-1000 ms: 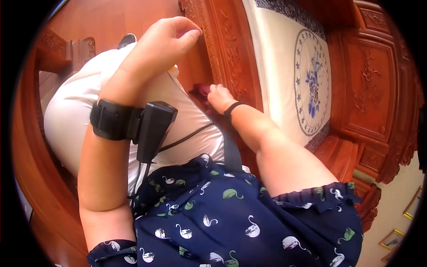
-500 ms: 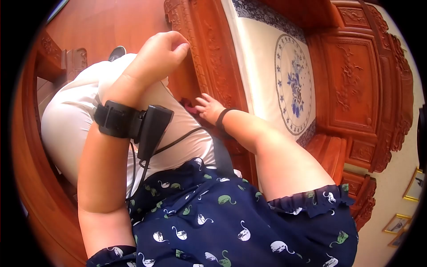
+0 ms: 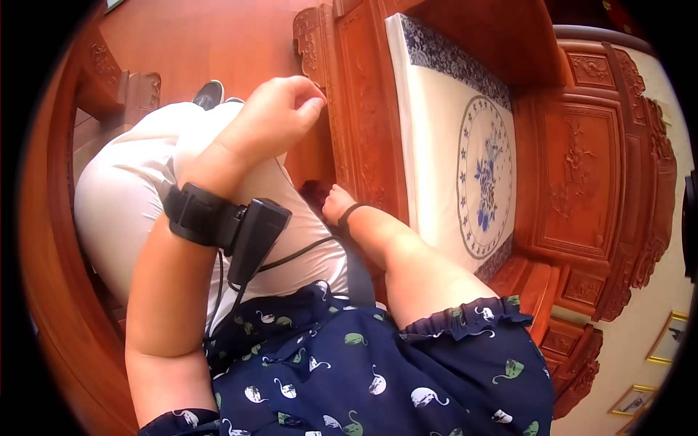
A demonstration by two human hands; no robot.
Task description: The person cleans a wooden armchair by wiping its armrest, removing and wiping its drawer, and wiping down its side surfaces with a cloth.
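Note:
My left hand (image 3: 280,112) is raised over my white trousers (image 3: 120,182). Its fingers are curled in close to the thumb, and nothing shows between them. A black strap with a box-shaped device (image 3: 259,236) and a cable sits on that wrist. Low between my leg and the carved wooden seat, my right hand (image 3: 337,205) is bent, its fingers drawn in and partly hidden. Just beside its fingertips is a dark red, soft-looking thing (image 3: 314,190), in shadow and too unclear to name. A dark band (image 3: 352,211) circles the right wrist.
The carved wooden seat (image 3: 363,109) runs along my right side, bearing a cream cushion (image 3: 429,145) with a blue flower pattern. Carved wood (image 3: 54,269) stands close on my left. Reddish flooring (image 3: 218,36) lies ahead, near my dark shoe (image 3: 209,94). Framed pictures (image 3: 670,338) hang on the wall.
My right hand's fingers were spread beside the dark red thing and are now drawn in. The right arm has shifted toward my body. The view has tilted slightly; the left hand keeps its curled shape.

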